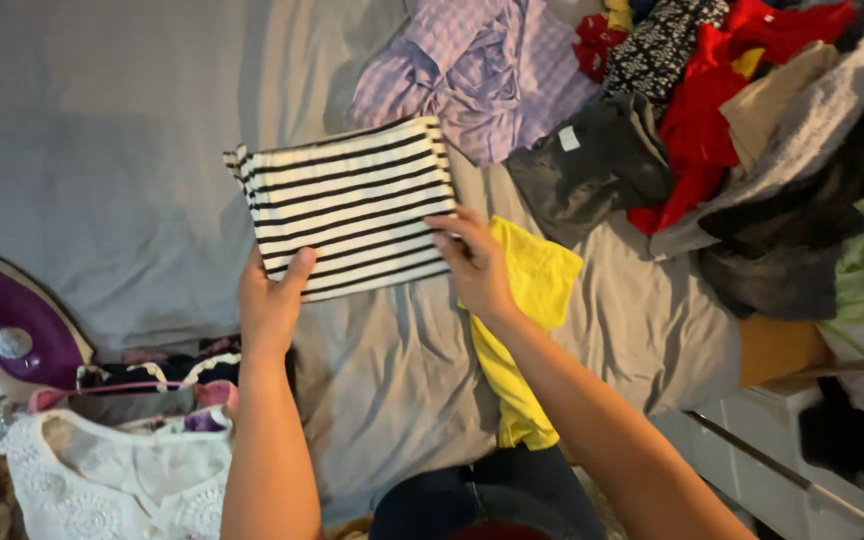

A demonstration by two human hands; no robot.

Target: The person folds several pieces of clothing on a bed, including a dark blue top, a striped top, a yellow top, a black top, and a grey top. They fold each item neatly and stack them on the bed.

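A folded garment with black and cream stripes (347,205) is held flat above the grey sheet (102,150). My left hand (272,300) grips its lower left corner, thumb on top. My right hand (472,262) pinches its lower right edge. A yellow garment (532,290) lies on the sheet just under my right forearm.
A purple and white iron (12,325) stands at the left. A white lace top (117,480) and dark patterned clothes lie at the lower left. A lilac checked shirt (482,65) and a heap of red, black and grey clothes (722,110) fill the top right. White furniture (802,450) is at lower right.
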